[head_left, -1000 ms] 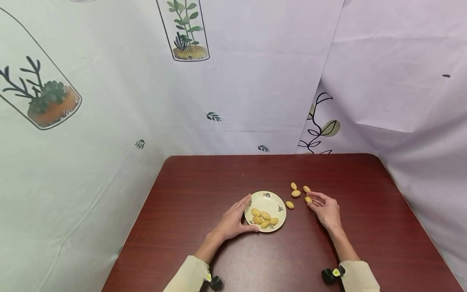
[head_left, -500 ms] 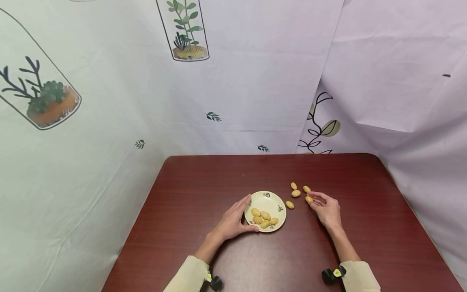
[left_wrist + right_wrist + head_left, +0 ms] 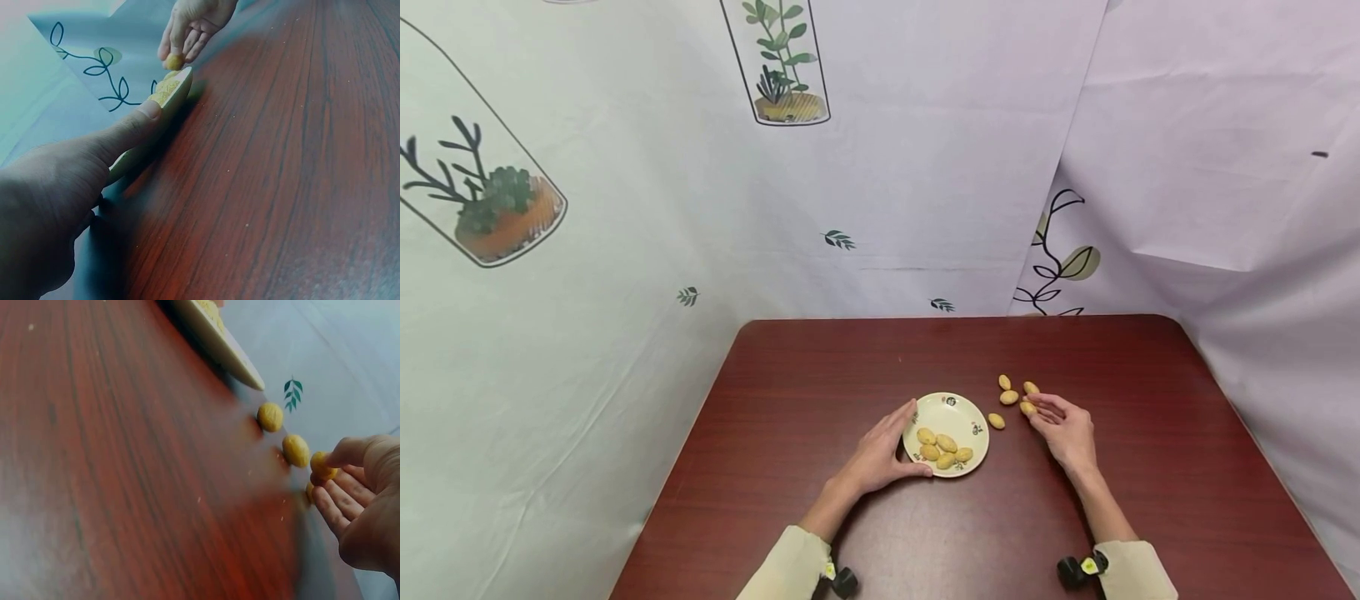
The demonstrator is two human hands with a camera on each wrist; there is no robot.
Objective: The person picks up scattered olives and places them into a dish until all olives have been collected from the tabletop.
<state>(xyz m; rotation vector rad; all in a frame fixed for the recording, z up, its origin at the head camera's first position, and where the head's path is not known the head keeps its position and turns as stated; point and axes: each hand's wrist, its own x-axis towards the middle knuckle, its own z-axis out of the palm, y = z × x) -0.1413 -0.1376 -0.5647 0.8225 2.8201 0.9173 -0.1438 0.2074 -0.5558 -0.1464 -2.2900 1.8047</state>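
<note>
My left hand (image 3: 874, 457) holds the left side of a small cream plate (image 3: 951, 417), thumb at the near rim and straight fingers along the far left rim. Several small yellow potatoes (image 3: 946, 443) lie in the plate. To the right of it, my right hand (image 3: 1069, 435) pinches one small potato (image 3: 323, 465) between thumb and fingers. Loose potatoes lie on the table near that hand: one (image 3: 996, 421) beside the plate, others (image 3: 1009, 397) farther back. In the left wrist view, the left thumb (image 3: 134, 128) lies against the plate's rim.
The dark red wooden table (image 3: 820, 375) has rounded far corners. Pale cloth (image 3: 917, 192) printed with plants hangs behind and along the sides. Each wrist wears a small black camera, such as the right camera (image 3: 1072, 572).
My right hand has shifted slightly left, toward the plate, with the pinched potato moving along. The left hand and the plate have stayed in place.
</note>
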